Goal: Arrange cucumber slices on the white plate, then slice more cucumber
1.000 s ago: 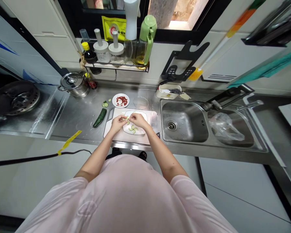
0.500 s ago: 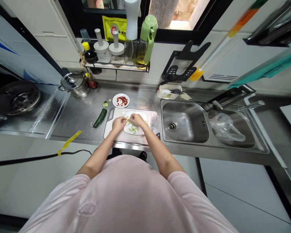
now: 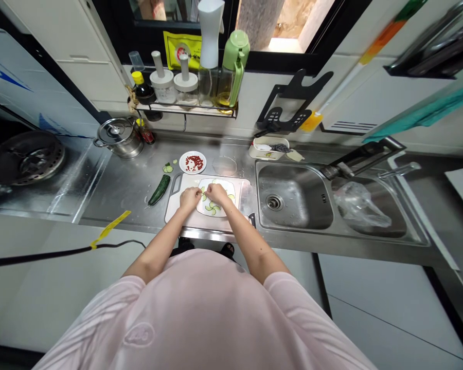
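Over the left part of a white plate (image 3: 224, 210), my left hand (image 3: 190, 198) and my right hand (image 3: 217, 193) meet with fingers pinched. Between the fingertips is a small pale-green bit that looks like a cucumber slice (image 3: 203, 192); the fingers hide part of it. Curved cucumber slices (image 3: 212, 208) lie on the plate in pinwheel groups. Beneath the plate lies a pale cutting board (image 3: 175, 201). Left of the board rests a piece of cucumber (image 3: 159, 189), with some cut slices (image 3: 167, 168) behind it. A round plate (image 3: 182, 163) bears chopped red bits (image 3: 194, 163).
A knife handle (image 3: 252, 220) shows at the board's right edge. The double sink (image 3: 297, 198) is to the right, a plastic bag (image 3: 360, 204) in its far basin. A lidded pot (image 3: 119, 137) and a wok (image 3: 23, 154) stand left. Above hangs a bottle rack (image 3: 189, 109).
The view has tilted a little, so the scene sits slightly lower. Both hands stay pinched together over the plate, with hardly any movement of the fingers.
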Motion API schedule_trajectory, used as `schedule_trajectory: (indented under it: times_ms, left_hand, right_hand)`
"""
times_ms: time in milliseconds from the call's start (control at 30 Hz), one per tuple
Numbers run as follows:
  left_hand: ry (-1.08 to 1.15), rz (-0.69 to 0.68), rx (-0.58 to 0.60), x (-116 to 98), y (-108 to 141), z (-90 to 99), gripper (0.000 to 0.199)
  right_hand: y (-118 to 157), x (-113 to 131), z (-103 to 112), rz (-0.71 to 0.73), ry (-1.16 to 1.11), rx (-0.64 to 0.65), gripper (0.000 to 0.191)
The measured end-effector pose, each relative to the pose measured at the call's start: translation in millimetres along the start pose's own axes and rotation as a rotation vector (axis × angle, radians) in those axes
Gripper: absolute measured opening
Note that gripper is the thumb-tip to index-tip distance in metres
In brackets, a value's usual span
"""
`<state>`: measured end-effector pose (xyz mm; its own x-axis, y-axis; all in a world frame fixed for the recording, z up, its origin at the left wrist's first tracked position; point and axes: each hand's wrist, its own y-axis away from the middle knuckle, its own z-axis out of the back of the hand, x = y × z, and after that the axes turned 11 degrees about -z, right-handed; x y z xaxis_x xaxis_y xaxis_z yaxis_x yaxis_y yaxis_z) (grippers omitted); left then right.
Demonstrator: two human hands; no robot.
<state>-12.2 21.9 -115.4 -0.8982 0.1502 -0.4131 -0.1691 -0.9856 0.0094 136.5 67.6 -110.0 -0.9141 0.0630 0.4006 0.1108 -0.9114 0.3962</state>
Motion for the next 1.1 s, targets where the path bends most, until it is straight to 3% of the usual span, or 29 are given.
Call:
schedule_trajectory:
  times_ms: [800, 1100]
  left_hand:
    - [-0.101, -0.104, -0.009, -2, 5, 3.6, 0.022]
    - [-0.186, -0.245, 0.052, -4, 12, -1.6, 0.029]
  right_hand:
    - [0, 9, -1, -0.009, 0.195, -0.024, 0.022]
    - [3, 9, 1, 0.015, 0.176, -0.052, 0.02]
